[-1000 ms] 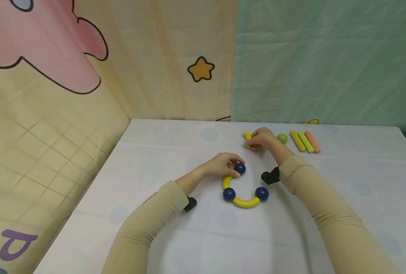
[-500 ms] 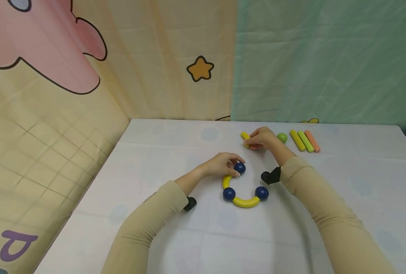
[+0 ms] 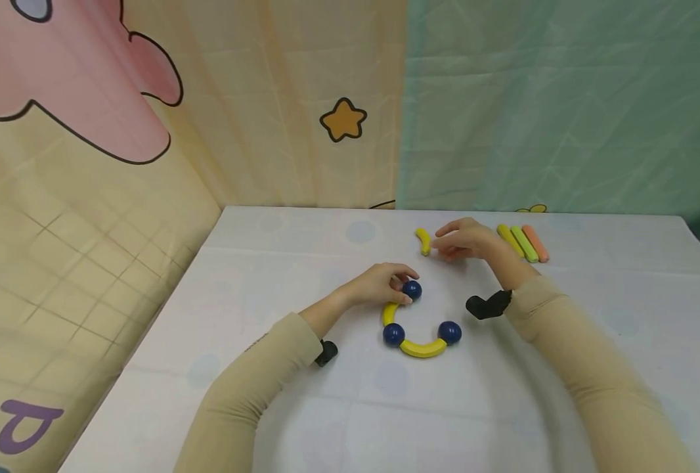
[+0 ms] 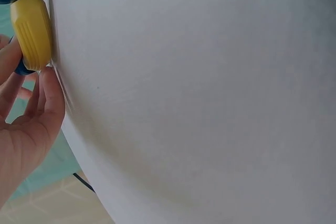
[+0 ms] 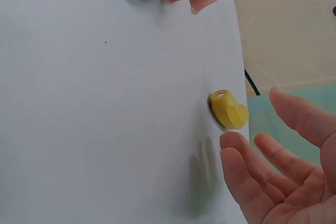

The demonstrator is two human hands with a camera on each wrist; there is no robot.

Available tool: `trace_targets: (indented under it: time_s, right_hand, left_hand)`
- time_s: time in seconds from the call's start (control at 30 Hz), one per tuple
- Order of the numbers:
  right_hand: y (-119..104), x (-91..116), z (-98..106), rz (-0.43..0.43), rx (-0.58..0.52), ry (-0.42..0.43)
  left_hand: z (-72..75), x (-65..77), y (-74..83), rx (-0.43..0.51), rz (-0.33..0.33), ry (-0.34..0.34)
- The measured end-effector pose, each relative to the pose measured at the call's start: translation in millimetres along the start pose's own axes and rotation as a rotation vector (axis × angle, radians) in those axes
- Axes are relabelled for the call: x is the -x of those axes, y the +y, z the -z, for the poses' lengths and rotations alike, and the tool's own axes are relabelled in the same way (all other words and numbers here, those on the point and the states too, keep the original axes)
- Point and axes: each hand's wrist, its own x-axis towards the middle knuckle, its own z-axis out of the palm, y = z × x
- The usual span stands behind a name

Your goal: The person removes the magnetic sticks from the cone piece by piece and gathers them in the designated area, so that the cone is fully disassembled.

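Observation:
My left hand [image 3: 379, 286] holds a blue ball [image 3: 412, 290] at the upper end of a C-shaped chain. From that ball a curved yellow rod [image 3: 389, 314] leads to a second blue ball [image 3: 394, 335]. Another curved yellow rod [image 3: 423, 349] runs on to a third blue ball [image 3: 450, 332]. In the left wrist view, thumb and fingers close around the ball below a yellow rod [image 4: 32, 30]. Farther back, a loose curved yellow rod [image 3: 423, 242] lies on the table. Just right of it is my right hand [image 3: 465, 240], fingers spread and holding nothing; the right wrist view shows a gap to the rod [image 5: 229, 109].
Behind the right forearm lie straight rods side by side: yellow [image 3: 509, 240], light green [image 3: 524, 244] and orange [image 3: 535, 243]. The white table [image 3: 303, 407] ends at the back against a printed curtain [image 3: 539, 105].
My right hand has let go of the loose curved yellow rod and moved slightly right. The green ball, visible before, is now hidden behind that hand. The left hand stays in place.

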Motion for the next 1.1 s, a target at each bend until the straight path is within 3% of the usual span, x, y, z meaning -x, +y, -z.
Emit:
trace_targets:
  time_s: [0.37, 0.57, 0.7, 0.87, 1.1]
  right_hand:
    - [12, 28, 7, 0.168, 0.038, -0.107]
    - [23, 47, 5, 0.31, 0.052, -0.21]
    - [31, 60, 2, 0.356, 0.075, -0.256]
    - [44, 72, -5, 0.368, 0.066, -0.31]
    - [66, 84, -17, 0.393, 0.048, -0.369]
  left_hand:
    - [4.4, 9.3, -0.5, 0.0, -0.003, 0.042]
    - [10.7, 21.3, 6.7, -0.046, -0.042, 0.072]
    - [11.4, 31.7, 11.2, -0.081, -0.058, 0.08]
    - [3.2, 47.2, 17.9, -0.111, -0.058, 0.08]
    - [-14.9, 58.6, 23.6, -0.171, -0.147, 0.039]
